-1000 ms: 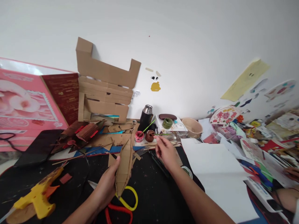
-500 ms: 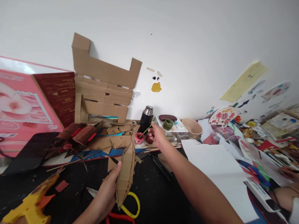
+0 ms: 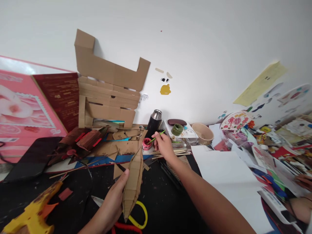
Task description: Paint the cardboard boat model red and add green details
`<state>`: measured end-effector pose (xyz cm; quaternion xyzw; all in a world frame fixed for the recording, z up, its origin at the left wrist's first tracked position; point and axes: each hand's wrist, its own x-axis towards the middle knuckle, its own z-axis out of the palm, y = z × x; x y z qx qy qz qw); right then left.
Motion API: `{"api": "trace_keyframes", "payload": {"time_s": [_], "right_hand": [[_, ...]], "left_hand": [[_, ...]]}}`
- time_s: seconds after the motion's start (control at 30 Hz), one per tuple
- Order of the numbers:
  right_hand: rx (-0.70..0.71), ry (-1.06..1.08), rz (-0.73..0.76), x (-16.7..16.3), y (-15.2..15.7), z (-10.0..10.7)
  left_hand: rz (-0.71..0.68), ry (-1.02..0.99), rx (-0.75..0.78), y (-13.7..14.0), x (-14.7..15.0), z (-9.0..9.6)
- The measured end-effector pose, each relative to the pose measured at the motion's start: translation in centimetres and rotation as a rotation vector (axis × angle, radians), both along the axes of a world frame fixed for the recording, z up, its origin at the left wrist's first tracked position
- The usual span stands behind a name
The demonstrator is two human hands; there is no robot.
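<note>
My left hand [image 3: 116, 195] grips a long cardboard piece [image 3: 133, 183], boat-shaped with pointed ends, the thumb pressed along its near side. Between the fingers of my right hand [image 3: 163, 144] is a thin green paintbrush [image 3: 158, 136]. Its lower end dips into a small pink-red paint jar [image 3: 146, 144]. Right behind the jar stands a black thermos [image 3: 154, 123] with a silver top. Scissors [image 3: 140, 216] with a yellow and red handle lie on the black table under my left hand, partly hidden by it.
At the left lie a yellow glue gun [image 3: 31, 211], a black phone [image 3: 32, 159] and brown cardboard models [image 3: 89, 141]. Cut-out cardboard [image 3: 109, 87] leans on the wall. White paper [image 3: 224, 169], a beige bowl [image 3: 202, 132] and a green jar [image 3: 177, 129] are rightward. Another person's hand [image 3: 304, 180] is far right.
My right hand has lowered and tilted the paintbrush more flatly, its tip staying in the paint jar. The view has shifted slightly; my left hand keeps its hold on the cardboard piece.
</note>
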<state>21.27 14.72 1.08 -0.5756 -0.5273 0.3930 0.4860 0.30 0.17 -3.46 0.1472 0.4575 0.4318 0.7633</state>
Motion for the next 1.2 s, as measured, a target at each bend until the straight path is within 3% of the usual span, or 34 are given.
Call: {"api": "trace_keyframes", "payload": {"time_s": [0.27,0.4,0.6,0.9,1.2], "right_hand": [[0.188,-0.439,0.119,0.4,-2.3,2.7],[0.211,-0.537,0.114,0.4,-1.8,2.6],[0.199,-0.551,0.125,0.0,-0.9,1.4],[0.212,-0.535,0.126,0.5,-1.0,1.3],[0.209,-0.489,0.105,0.7,-0.9,1.9]], "left_hand": [[-0.019,0.056,0.024,0.1,0.0,-0.1],[-0.033,0.044,0.033,0.2,-0.2,-0.5],[-0.031,0.032,0.043,0.2,0.0,-0.1],[0.043,0.027,0.012,0.0,0.8,2.3],[0.006,0.026,0.018,-0.1,0.6,2.3]]}}
